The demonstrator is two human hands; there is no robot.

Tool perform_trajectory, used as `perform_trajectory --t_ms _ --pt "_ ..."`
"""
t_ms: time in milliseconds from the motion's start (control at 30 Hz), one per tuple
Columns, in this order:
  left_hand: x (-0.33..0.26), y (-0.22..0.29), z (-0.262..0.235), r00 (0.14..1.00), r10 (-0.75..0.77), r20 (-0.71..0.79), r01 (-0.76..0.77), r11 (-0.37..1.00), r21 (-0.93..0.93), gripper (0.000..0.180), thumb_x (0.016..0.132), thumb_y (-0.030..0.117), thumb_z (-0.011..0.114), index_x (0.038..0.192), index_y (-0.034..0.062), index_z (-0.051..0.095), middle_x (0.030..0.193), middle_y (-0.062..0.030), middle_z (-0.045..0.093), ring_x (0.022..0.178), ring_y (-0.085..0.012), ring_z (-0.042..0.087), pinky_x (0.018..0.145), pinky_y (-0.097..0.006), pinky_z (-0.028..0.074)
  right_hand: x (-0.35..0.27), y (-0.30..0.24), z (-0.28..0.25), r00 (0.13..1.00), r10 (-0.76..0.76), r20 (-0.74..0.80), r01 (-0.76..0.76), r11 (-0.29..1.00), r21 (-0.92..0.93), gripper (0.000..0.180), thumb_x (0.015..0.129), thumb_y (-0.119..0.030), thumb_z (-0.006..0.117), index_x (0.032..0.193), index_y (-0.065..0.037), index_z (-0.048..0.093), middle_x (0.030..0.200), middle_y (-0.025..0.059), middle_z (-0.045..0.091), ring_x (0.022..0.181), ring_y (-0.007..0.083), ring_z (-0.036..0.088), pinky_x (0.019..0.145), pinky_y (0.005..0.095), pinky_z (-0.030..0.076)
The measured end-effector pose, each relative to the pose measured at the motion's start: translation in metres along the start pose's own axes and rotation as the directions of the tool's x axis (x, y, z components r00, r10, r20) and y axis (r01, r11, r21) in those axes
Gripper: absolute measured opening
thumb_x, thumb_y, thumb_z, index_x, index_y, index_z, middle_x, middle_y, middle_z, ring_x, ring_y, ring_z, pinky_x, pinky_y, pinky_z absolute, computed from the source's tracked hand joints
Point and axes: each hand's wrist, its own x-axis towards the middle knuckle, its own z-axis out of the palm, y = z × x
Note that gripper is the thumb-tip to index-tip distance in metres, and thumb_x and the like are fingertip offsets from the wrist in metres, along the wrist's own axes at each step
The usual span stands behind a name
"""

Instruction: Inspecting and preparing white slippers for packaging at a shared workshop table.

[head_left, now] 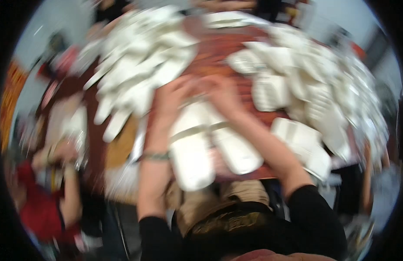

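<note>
In front of me a pair of white slippers lies side by side, the left slipper (193,158) and the right slipper (238,153), toe ends away from me. The left one's heel reaches past the table's near edge. My left hand (176,93) curls at the toe end of the left slipper. Beside it my right hand (222,93) bends in around the right slipper's toe end. The fingertips of both hands come close together there. Motion blur hides the exact finger placement and anything small between them.
Piles of white slippers cover the reddish-brown table (214,48): a left pile (145,61) and a right pile (310,82). A brown cardboard piece (121,145) and clear plastic bags (123,180) lie at left. A person in red (40,204) works at far left; another person (382,187) is at right.
</note>
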Motion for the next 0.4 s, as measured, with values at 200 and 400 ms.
perform_trajectory --t_ms 200,400 --pt "-0.004 0.007 0.0 0.985 -0.108 -0.138 0.102 0.993 -0.053 0.014 0.086 0.012 0.059 0.093 0.0003 0.064 0.076 0.0008 0.06 0.063 -0.0043 0.049 0.057 -0.016 0.036 0.002 -0.003 0.02 0.989 0.142 0.028 -0.142 0.919 0.369 0.01 0.08 -0.005 0.058 0.078 0.004 0.061 0.068 0.0062 0.062 0.063 0.009 0.057 0.055 0.0234 0.046" --pt "-0.001 -0.011 -0.011 0.994 -0.042 -0.098 0.033 0.995 -0.091 0.014 0.086 0.011 0.061 0.095 0.0002 0.063 0.077 0.0021 0.061 0.064 -0.0047 0.052 0.059 -0.017 0.039 0.004 0.004 0.025 0.98 0.189 0.057 -0.197 0.913 0.358 0.012 0.084 -0.009 0.059 0.085 0.002 0.062 0.074 0.0048 0.063 0.074 0.008 0.06 0.066 0.0229 0.05"
